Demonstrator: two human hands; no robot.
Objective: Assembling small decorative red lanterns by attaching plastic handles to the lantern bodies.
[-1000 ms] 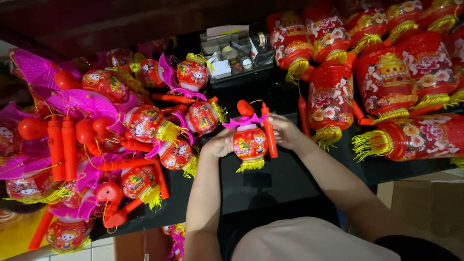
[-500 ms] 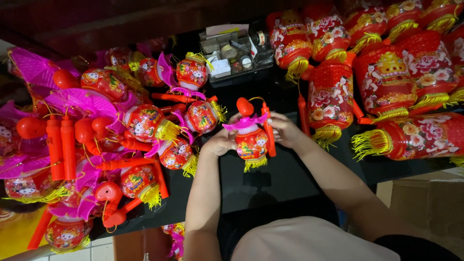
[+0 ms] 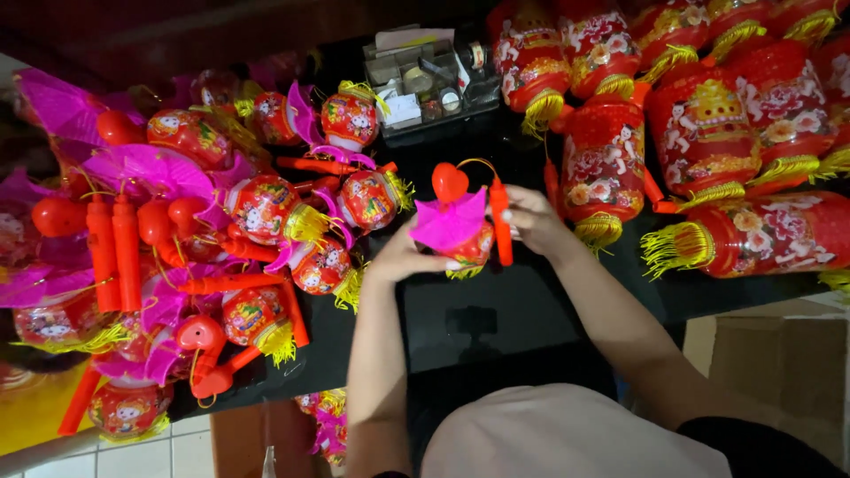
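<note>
- Item in hand: a small red plastic toy lantern with a pink fan-shaped top, a red heart knob and a yellow fringe (image 3: 456, 228), held above the black tabletop (image 3: 496, 310), near its middle and clear of the piles on either side.
- My left hand (image 3: 403, 257): fingers closed on the lantern's lower left side, grasping it from beneath the pink top.
- My right hand (image 3: 531, 219): curled around the lantern's right side, touching the red stick handle (image 3: 502, 221) that stands upright beside the body; a thin yellow cord loops from the heart to that handle.
- Left of my hands: a heap of matching small red lanterns with pink fans and yellow tassels (image 3: 266, 221), mixed with loose red stick handles (image 3: 113, 252), lying on the table.
- Right of my hands: larger red cylinder lanterns printed with flowers and trimmed in gold fringe (image 3: 708, 133), crowded together, some overlapping.
- Far edge, between the two heaps: a dark compartment tray of small odds and ends (image 3: 429, 80).
</note>
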